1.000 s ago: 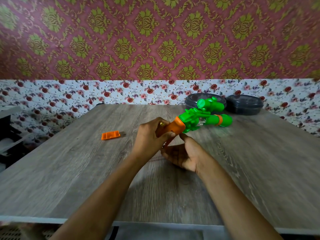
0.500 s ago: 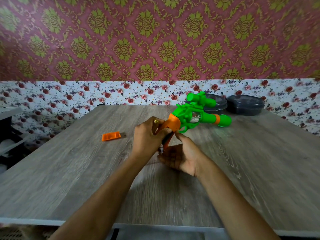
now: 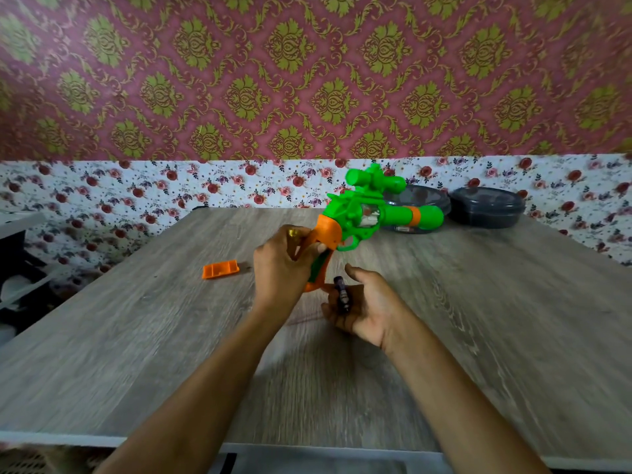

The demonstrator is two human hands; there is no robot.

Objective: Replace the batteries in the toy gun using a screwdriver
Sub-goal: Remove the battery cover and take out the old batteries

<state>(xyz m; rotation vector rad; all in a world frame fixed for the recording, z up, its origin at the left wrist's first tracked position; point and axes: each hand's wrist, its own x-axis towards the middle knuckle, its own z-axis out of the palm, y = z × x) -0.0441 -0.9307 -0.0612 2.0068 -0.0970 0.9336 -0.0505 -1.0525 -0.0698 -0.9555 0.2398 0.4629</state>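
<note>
My left hand (image 3: pixel 284 268) grips the orange handle of a green and orange toy gun (image 3: pixel 369 213), held upright above the table with the barrel pointing right. A dark battery (image 3: pixel 342 295) lies in the cupped palm of my right hand (image 3: pixel 367 304), just below the bottom end of the handle. The orange battery cover (image 3: pixel 220 269) lies on the wooden table (image 3: pixel 496 319) to the left of my hands. No screwdriver shows in the view.
Two dark lidded containers (image 3: pixel 487 206) stand at the back right of the table, against the floral wall. A dark shelf or rack (image 3: pixel 20 268) stands off the table's left side. The near table edge runs below my forearms.
The toy gun has tilted from lying sideways to upright, barrel raised. A dark battery has come out of the handle's bottom into my right palm, which has dropped slightly and opened.
</note>
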